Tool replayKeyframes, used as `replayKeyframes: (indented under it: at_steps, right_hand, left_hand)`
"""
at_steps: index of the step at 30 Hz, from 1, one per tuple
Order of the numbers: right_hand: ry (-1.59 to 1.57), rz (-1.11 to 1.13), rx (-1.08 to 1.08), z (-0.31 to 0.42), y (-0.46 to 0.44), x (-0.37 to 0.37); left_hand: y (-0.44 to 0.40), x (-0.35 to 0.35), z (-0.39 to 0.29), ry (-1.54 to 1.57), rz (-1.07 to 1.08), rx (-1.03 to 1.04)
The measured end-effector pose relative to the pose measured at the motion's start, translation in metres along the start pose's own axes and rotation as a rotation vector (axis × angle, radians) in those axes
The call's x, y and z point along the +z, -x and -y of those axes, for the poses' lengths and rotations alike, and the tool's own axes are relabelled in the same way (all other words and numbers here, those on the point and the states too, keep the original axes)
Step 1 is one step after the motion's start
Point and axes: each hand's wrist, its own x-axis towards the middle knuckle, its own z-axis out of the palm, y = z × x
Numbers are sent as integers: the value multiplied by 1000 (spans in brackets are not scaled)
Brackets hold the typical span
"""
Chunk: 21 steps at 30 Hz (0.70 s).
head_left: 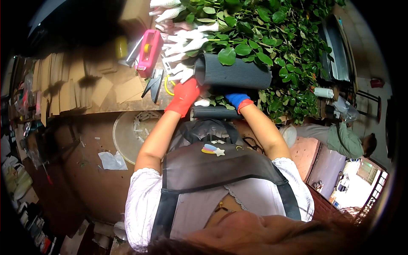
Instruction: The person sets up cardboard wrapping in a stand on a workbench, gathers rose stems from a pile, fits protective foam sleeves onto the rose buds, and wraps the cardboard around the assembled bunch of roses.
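My left hand (186, 97), in a red glove, is closed beside the mouth of a dark grey ribbed sheet (238, 73) rolled into a tube. What its fingers hold, if anything, is hidden. Just above it lie flower heads in white net sleeves (182, 72). My right hand (239, 101), in a blue glove with a red cuff, reaches under the tube's lower side among green leaves; its fingertips are hidden there. One white-sleeved flower head (202, 103) lies between my hands. A second dark ribbed piece (214, 112) lies along the table's near edge.
Leafy stems (289, 55) are heaped at the back right. Left of my hands are a pink tape dispenser (148, 53), dark-handled scissors (154, 87) and cardboard pieces (76, 85). Below the table stands a round tub (121, 138) with white scraps. Another person (346, 140) is at the right.
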Motion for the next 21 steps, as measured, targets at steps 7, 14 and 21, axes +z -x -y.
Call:
replayKeyframes:
  at_steps: [7, 14, 21]
  right_hand:
    - [-57, 21, 44, 2, 1, -15]
    - [79, 324, 159, 47, 15, -93]
    - [94, 254, -151, 24, 12, -16]
  left_hand:
    - [20, 19, 25, 275, -201, -88]
    - [59, -49, 31, 435, -79, -379]
    - [21, -34, -8, 50, 161, -246]
